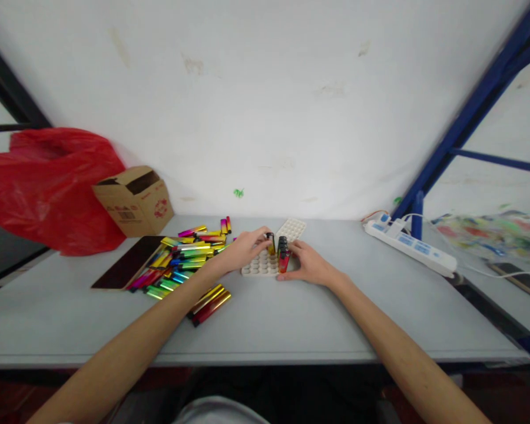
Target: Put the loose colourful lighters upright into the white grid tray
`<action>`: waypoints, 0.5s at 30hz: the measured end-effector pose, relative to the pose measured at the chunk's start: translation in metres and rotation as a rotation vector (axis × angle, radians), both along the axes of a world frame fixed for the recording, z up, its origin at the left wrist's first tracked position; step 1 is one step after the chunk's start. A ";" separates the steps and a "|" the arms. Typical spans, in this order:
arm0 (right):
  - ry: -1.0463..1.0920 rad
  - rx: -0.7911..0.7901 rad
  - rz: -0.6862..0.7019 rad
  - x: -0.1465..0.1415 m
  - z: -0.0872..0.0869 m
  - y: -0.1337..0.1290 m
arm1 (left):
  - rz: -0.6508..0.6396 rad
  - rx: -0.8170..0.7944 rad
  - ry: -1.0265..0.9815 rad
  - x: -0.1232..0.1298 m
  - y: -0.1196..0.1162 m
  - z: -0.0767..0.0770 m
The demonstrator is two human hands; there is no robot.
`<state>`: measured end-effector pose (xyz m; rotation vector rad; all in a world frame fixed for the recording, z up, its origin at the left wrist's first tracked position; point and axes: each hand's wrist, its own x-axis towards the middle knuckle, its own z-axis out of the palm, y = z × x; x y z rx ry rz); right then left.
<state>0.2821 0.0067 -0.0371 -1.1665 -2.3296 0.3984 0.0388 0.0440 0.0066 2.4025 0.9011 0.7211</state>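
A white tray with rows of round holes (259, 268) lies on the table in front of me. Along its right side stands a row of upright lighters (283, 259), red at the near end with black tops. Between the fingertips of my left hand (246, 248) is a gold lighter with a black top (271, 245), held upright over the tray. My right hand (311, 264) rests at the tray's right edge, thumb at the near end and fingers curved around the standing row, touching it. Left of the tray is a loose pile of shiny multicoloured lighters (189, 259).
A second holed tray (292, 228) lies behind the first. A dark flat panel (123, 265) is under the pile's left side. Behind it stand an open cardboard box (139, 206) and a red plastic bag (62, 194). At the right lies a white power strip (410, 246) with cables, beside a blue frame (459, 118).
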 end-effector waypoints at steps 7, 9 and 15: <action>-0.016 0.005 0.007 0.001 0.000 0.000 | 0.013 -0.030 0.075 0.007 -0.001 -0.006; -0.018 0.005 0.008 0.001 0.000 0.000 | 0.021 -0.008 0.089 0.005 0.000 -0.006; -0.032 0.000 -0.003 0.000 0.002 0.000 | 0.299 0.160 0.141 -0.038 0.017 0.007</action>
